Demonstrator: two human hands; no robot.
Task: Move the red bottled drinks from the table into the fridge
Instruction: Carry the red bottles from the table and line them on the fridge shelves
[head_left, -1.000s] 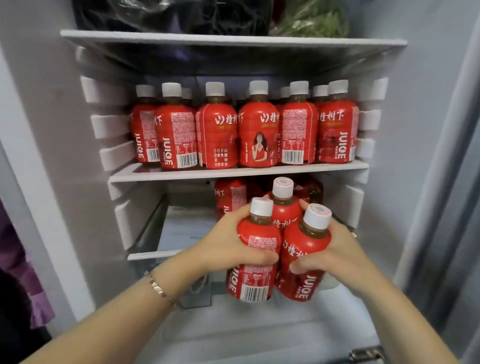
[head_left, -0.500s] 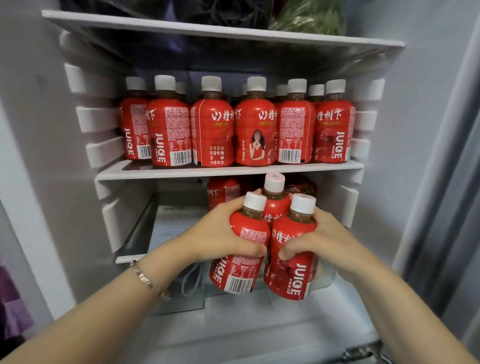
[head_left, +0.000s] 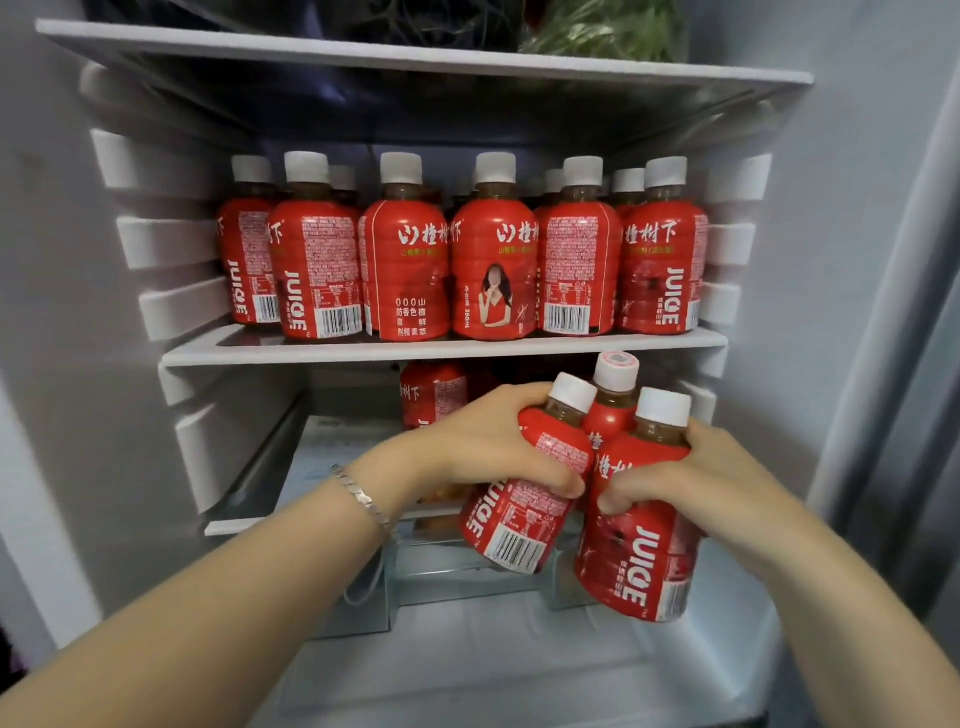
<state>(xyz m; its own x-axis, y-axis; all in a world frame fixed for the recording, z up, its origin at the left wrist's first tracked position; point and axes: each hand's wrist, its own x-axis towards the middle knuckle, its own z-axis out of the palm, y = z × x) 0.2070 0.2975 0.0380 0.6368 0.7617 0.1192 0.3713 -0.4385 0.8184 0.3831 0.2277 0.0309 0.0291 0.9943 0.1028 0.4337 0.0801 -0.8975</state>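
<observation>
Between my two hands I hold a cluster of three red juice bottles with white caps in front of the open fridge. My left hand grips the left bottle. My right hand grips the right bottle. The third bottle is squeezed behind them, only its cap and neck showing. They hover just before the lower shelf, where more red bottles stand at the back. The middle shelf carries a full row of several red bottles.
The top shelf holds dark bags and leafy greens. White rail ribs line both fridge walls. A clear drawer sits under the lower shelf. The fridge door edge rises at the right.
The cluster of three bottles has shifted to the right and slightly toward the lower shelf, both hands keeping the same hold. The left bottle now tilts more.
</observation>
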